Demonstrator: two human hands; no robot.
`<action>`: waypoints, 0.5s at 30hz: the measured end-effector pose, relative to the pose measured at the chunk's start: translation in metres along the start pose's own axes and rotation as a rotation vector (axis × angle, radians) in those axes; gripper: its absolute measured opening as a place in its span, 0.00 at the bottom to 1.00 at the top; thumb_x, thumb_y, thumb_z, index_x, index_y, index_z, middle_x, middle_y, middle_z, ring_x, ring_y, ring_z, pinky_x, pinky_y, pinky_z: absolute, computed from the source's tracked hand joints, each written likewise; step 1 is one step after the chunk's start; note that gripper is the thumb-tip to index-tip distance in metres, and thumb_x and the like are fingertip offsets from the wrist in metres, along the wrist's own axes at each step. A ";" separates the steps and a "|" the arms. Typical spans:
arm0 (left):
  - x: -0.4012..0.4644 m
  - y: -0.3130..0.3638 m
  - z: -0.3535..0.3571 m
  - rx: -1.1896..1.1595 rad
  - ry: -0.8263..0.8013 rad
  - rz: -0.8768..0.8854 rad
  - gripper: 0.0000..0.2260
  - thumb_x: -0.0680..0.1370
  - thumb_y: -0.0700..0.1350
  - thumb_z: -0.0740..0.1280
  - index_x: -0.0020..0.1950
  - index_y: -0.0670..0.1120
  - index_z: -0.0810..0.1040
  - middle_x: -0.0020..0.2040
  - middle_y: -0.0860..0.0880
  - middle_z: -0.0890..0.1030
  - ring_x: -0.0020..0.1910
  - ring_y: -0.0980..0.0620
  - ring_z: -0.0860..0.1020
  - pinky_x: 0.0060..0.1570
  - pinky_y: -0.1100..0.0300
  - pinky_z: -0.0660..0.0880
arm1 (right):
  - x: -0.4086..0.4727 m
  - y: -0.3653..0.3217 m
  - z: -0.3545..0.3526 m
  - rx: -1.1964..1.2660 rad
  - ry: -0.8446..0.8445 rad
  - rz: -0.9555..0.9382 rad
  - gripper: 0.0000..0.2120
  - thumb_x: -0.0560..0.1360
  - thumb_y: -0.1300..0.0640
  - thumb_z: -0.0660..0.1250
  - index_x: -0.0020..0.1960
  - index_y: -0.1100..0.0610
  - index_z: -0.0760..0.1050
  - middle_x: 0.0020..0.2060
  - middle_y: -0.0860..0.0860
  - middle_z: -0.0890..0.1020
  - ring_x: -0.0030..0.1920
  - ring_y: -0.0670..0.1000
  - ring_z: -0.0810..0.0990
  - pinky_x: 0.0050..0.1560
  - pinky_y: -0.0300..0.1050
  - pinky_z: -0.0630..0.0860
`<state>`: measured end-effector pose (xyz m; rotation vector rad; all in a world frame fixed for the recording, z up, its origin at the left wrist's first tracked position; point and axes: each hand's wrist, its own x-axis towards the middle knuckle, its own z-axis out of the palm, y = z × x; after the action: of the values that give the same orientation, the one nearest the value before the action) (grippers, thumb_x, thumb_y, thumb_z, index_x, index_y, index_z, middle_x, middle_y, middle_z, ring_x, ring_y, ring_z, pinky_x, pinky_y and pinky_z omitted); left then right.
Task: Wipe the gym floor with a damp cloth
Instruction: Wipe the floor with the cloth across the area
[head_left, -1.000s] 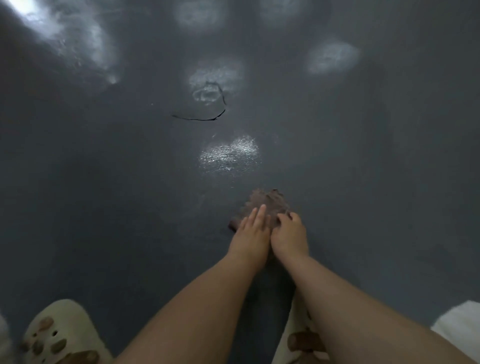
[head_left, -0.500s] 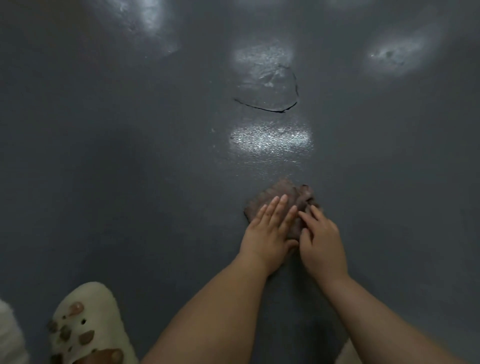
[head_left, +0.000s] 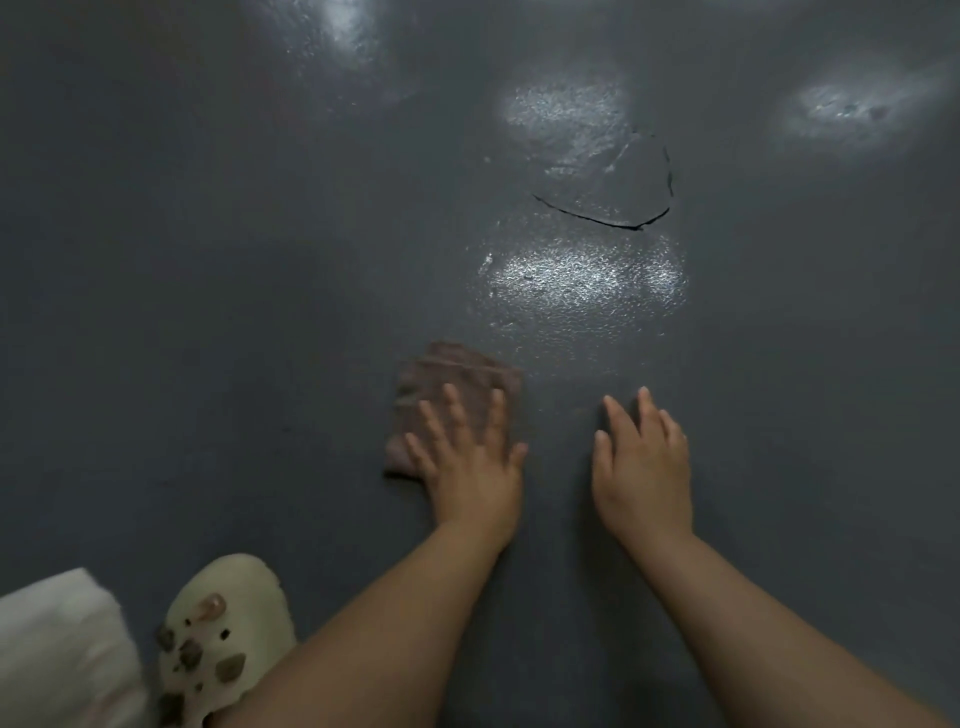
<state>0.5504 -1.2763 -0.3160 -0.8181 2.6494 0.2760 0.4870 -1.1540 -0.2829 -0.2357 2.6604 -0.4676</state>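
A folded brown cloth (head_left: 457, 376) lies flat on the dark grey gym floor (head_left: 208, 312). My left hand (head_left: 470, 462) presses on the cloth with straight, spread fingers and covers its near half. My right hand (head_left: 644, 462) is off the cloth, a hand's width to its right, with its fingers spread over the bare floor. Whether the right palm touches the floor I cannot tell.
A curved crack (head_left: 613, 215) runs through the floor coating ahead of the cloth, between two shiny light patches (head_left: 582, 275). My cream clog (head_left: 218, 639) with dark charms stands at the lower left, next to a white fabric edge (head_left: 57, 644).
Both hands were together on the cloth. Now my right hand has come off it to the right, while my left hand slid the cloth leftward.
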 end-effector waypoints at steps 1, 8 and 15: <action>-0.004 0.009 0.004 0.019 -0.039 0.110 0.28 0.74 0.59 0.55 0.73 0.53 0.64 0.72 0.37 0.66 0.70 0.31 0.61 0.64 0.31 0.59 | 0.002 -0.003 0.000 0.011 0.008 -0.001 0.21 0.81 0.55 0.57 0.73 0.56 0.65 0.75 0.60 0.58 0.73 0.63 0.57 0.74 0.55 0.51; 0.036 0.005 -0.016 0.185 -0.113 0.573 0.25 0.80 0.59 0.45 0.77 0.60 0.49 0.78 0.45 0.41 0.75 0.38 0.36 0.68 0.37 0.33 | 0.013 -0.032 -0.002 0.034 -0.051 -0.053 0.22 0.82 0.53 0.50 0.76 0.53 0.59 0.77 0.58 0.52 0.75 0.60 0.51 0.74 0.48 0.46; 0.081 -0.061 -0.043 0.083 -0.079 0.098 0.26 0.82 0.57 0.47 0.76 0.59 0.37 0.77 0.47 0.34 0.75 0.40 0.34 0.69 0.36 0.37 | 0.026 -0.053 0.003 -0.087 -0.183 -0.098 0.24 0.82 0.47 0.48 0.77 0.49 0.55 0.77 0.54 0.48 0.75 0.59 0.48 0.75 0.51 0.48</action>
<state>0.5113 -1.3792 -0.3130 -0.6393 2.6121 0.2173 0.4695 -1.2107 -0.2761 -0.4168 2.5004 -0.3436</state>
